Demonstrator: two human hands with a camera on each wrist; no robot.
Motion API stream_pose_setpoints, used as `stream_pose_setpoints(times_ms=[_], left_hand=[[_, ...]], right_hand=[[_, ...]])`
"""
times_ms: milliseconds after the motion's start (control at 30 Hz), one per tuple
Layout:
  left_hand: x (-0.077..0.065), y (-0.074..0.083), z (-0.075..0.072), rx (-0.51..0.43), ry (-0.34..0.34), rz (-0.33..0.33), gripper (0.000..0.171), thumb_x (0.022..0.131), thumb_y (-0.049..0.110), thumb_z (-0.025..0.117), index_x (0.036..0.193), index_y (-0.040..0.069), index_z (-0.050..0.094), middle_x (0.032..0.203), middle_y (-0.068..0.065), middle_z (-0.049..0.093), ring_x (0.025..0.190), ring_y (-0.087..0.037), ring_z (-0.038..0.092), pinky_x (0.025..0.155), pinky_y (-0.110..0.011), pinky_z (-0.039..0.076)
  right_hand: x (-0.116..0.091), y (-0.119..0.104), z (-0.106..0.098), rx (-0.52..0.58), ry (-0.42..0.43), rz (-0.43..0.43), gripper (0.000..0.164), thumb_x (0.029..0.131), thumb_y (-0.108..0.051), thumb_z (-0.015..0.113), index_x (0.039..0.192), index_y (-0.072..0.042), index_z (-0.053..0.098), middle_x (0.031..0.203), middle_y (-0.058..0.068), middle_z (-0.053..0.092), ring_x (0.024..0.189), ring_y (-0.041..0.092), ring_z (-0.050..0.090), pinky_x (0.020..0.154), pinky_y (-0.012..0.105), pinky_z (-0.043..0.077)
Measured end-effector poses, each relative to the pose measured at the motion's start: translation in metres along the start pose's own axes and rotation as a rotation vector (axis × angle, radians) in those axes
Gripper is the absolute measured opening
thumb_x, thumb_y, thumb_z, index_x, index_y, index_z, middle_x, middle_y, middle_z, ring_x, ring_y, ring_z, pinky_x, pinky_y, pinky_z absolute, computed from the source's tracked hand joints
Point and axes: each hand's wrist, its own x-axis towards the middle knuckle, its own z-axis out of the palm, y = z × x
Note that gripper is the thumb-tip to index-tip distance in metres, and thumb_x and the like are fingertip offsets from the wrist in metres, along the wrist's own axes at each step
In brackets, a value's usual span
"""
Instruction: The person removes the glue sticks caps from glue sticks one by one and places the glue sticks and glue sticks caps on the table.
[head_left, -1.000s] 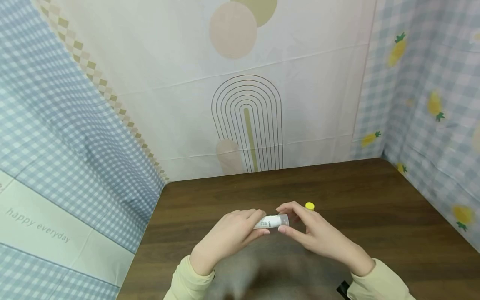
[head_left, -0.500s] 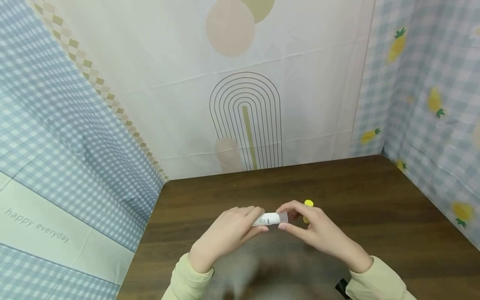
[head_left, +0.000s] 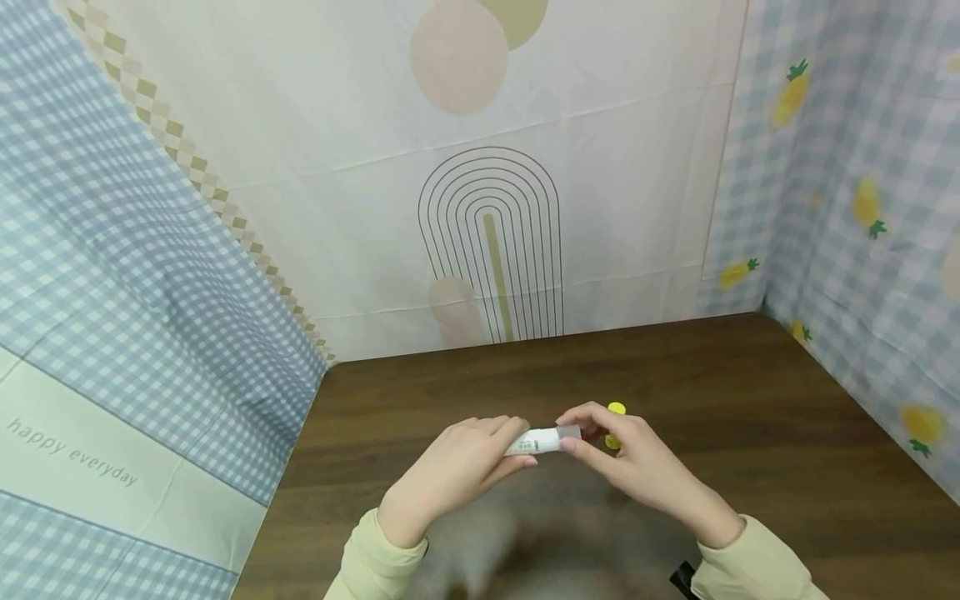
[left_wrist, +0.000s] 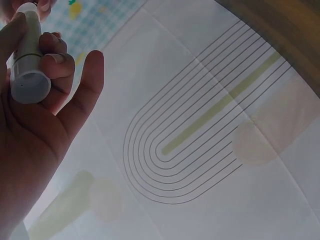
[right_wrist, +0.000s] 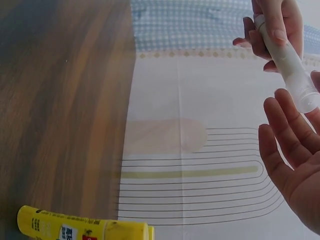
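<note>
- While our left hand (head_left: 457, 471) curls its fingers (left_wrist: 56, 59) around the white tube (head_left: 534, 442) at lower centre, our right hand (head_left: 630, 462) pinches its clear cap end.
- A yellow tube (right_wrist: 82, 228) lies on the worktop (head_left: 750, 400) just behind.

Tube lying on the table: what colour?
Yellow. The tube shows best in the right wrist view, lying on the table.

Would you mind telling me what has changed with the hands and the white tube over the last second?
Very little. The right hand slid its fingertips slightly inward along the clear cap end of the white tube, and both hands shifted a touch toward the person. The left hand still grips the tube's body, the tube stays level above the table, and the yellow tube still lies behind the right hand.
</note>
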Motion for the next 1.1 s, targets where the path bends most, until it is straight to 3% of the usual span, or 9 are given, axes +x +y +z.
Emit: stream_pose_setpoints(times_ms=[200, 400, 533, 700, 833, 933, 1100], left_hand=[[-0.001, -0.001, 0.001, -0.004, 0.015, -0.004, 0.028, 0.097, 0.040, 0.065, 0.107, 0.016, 0.057, 0.080, 0.012, 0.051, 0.067, -0.005, 0.047, 0.062, -0.022, 0.044], [-0.003, -0.002, 0.000, 0.002, 0.017, -0.005, 0.029, 0.098, 0.041, 0.065, 0.107, 0.015, 0.057, 0.081, 0.011, 0.052, 0.067, -0.006, 0.048, 0.062, -0.023, 0.045], [-0.004, -0.002, 0.001, 0.002, 0.023, -0.006, 0.028, 0.097, 0.041, 0.065, 0.106, 0.015, 0.057, 0.080, 0.011, 0.052, 0.067, -0.006, 0.048, 0.062, -0.023, 0.044], [-0.007, -0.001, 0.005, -0.008, 0.025, -0.006, 0.029, 0.097, 0.040, 0.066, 0.107, 0.015, 0.057, 0.080, 0.012, 0.052, 0.068, -0.005, 0.047, 0.062, -0.021, 0.044], [-0.009, -0.001, 0.008, -0.020, 0.033, -0.011, 0.030, 0.098, 0.040, 0.065, 0.110, 0.014, 0.058, 0.082, 0.012, 0.053, 0.069, -0.004, 0.048, 0.064, -0.022, 0.046], [-0.010, -0.002, 0.009, -0.024, 0.033, -0.015, 0.030, 0.098, 0.041, 0.065, 0.110, 0.014, 0.058, 0.082, 0.012, 0.054, 0.069, -0.004, 0.048, 0.064, -0.022, 0.047], [-0.009, -0.003, 0.009, -0.022, 0.026, -0.025, 0.030, 0.098, 0.041, 0.064, 0.111, 0.014, 0.058, 0.083, 0.012, 0.054, 0.069, -0.004, 0.048, 0.064, -0.023, 0.047]], right_hand=[[-0.003, 0.002, -0.009, 0.007, 0.025, 0.034, 0.021, 0.095, -0.017, 0.071, 0.114, -0.025, 0.065, 0.091, -0.013, 0.066, 0.078, 0.007, 0.062, 0.063, 0.025, 0.050], [-0.006, 0.003, -0.022, -0.040, 0.045, 0.040, 0.023, 0.095, -0.017, 0.071, 0.115, -0.028, 0.067, 0.097, -0.013, 0.069, 0.082, 0.007, 0.063, 0.072, 0.027, 0.054], [-0.013, 0.003, -0.032, -0.101, 0.068, 0.040, 0.028, 0.093, -0.018, 0.075, 0.115, -0.033, 0.069, 0.101, -0.017, 0.068, 0.086, 0.005, 0.061, 0.075, 0.023, 0.051], [-0.023, 0.007, -0.040, -0.333, 0.123, -0.095, 0.035, 0.084, -0.017, 0.083, 0.112, -0.032, 0.070, 0.100, -0.021, 0.065, 0.086, 0.000, 0.059, 0.074, 0.016, 0.047], [-0.034, 0.011, -0.045, -0.553, 0.163, -0.153, 0.031, 0.077, -0.021, 0.087, 0.103, -0.029, 0.072, 0.093, -0.024, 0.063, 0.078, 0.000, 0.059, 0.066, 0.024, 0.050], [-0.044, 0.015, -0.050, -0.605, 0.099, -0.050, 0.025, 0.080, -0.025, 0.085, 0.099, -0.029, 0.070, 0.082, -0.027, 0.057, 0.068, -0.004, 0.052, 0.057, 0.026, 0.047], [-0.060, 0.026, -0.055, -0.539, -0.128, 0.222, 0.017, 0.090, -0.036, 0.076, 0.098, -0.029, 0.063, 0.073, -0.025, 0.051, 0.057, -0.006, 0.042, 0.049, 0.022, 0.037]])
